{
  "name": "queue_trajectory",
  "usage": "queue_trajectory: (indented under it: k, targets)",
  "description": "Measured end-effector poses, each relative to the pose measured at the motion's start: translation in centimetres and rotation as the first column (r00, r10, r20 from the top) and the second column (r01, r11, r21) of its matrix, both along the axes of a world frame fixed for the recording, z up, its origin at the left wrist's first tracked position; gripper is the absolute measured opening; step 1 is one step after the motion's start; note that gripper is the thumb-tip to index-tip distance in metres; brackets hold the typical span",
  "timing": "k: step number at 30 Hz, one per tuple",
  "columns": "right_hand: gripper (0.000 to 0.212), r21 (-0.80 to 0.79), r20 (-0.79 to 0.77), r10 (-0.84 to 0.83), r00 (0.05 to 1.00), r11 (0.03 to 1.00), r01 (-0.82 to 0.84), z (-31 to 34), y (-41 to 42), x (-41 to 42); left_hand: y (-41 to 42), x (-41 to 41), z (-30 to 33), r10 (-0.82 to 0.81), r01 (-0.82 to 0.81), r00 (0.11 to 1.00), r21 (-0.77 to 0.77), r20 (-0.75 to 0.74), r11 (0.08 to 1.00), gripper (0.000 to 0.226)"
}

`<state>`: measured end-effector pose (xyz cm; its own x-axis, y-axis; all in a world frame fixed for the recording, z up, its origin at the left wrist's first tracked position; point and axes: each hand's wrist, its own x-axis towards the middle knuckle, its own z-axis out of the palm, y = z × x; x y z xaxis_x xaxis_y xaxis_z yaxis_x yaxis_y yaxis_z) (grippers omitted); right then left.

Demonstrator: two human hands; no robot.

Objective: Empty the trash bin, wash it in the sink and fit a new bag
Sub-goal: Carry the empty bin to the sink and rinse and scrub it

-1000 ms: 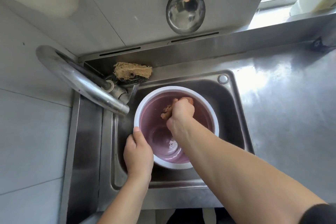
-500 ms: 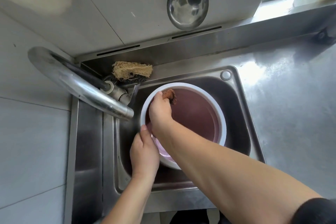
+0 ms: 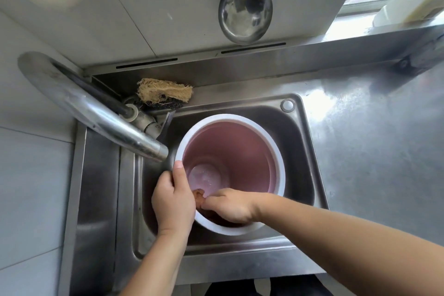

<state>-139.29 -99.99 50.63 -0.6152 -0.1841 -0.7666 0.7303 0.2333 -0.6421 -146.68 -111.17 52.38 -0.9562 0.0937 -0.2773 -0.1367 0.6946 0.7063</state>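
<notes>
Bin point(image 3: 249, 149): pink inside, white rim, empty of trash, no bag fitted. Stands in the steel sink point(image 3: 312, 175), tipped a little toward the person, so the inner wall and bottom lie open to reach and any water drains into the basin rather than onto the desk point(image 3: 374, 151).

Left hand point(image 3: 173, 196): grip clamped on the near-left rim, thumb over the edge and inside, fingers outside. Judged purpose: to steady the bin and hold its tilt against the scrubbing push.

Right hand point(image 3: 230, 204): reaches in over the near rim, grip closed round a brown scrubbing pad point(image 3: 200, 196), pressing it to the inner wall close by the left thumb. Judged step: washing the inside, middle part of the task; rinsing and the new bag are not yet done.

Tap point(image 3: 96, 113): spout ends just beside the bin's left rim, placed to run into it; no stream is visible.

Loofah pad point(image 3: 164, 91): on the back ledge by the tap base, within easy reach, unused.

Ladle point(image 3: 245, 11): hangs on the wall above, well apart from the work.
</notes>
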Motion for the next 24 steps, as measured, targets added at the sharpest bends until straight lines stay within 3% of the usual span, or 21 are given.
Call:
queue_trajectory:
  k: [2,5,8,11,14,17,21,24]
  targets:
    - [0.081,0.065,0.028,0.178,0.984,0.982,-0.18,-0.3,1.1,1.0,0.3,0.1,0.2,-0.054,0.054,0.998,-0.009,-0.032,0.998,0.05]
    - [0.07,0.16,0.061,0.41,0.91,0.896,-0.415,-1.1,2.1,2.0,0.6,0.0,0.4,-0.144,0.144,0.989,-0.001,-0.037,0.99,0.053]
    - [0.068,0.266,0.154,0.603,0.782,0.737,-0.621,-2.2,2.9,2.3,1.1,-0.2,0.4,-0.212,0.212,0.977,-0.004,-0.032,0.977,0.053]
    - [0.058,0.398,0.243,0.753,0.612,0.498,-0.771,-3.1,4.0,2.3,1.6,-0.4,0.3,-0.231,0.232,0.972,0.003,-0.037,0.973,0.054]
    - [0.043,0.595,0.297,0.819,0.491,0.243,-0.766,-3.5,5.3,2.7,2.3,-0.5,0.3,-0.222,0.222,0.975,0.028,-0.023,0.975,0.054]
    - [0.047,0.698,0.375,0.815,0.442,0.065,-0.713,-4.0,6.8,2.4,2.8,-0.5,0.3,-0.229,0.229,0.973,0.041,-0.015,0.972,0.055]
    - [0.054,0.84,0.273,0.718,0.64,0.146,-0.523,-4.3,9.6,0.6,3.2,-0.7,0.2,-0.227,0.226,0.974,0.059,-0.001,0.972,0.055]
    - [0.053,0.896,0.148,0.788,0.597,0.148,-0.418,-4.7,10.4,-0.1,3.1,-1.2,0.2,-0.229,0.228,0.973,0.057,0.007,0.972,0.056]
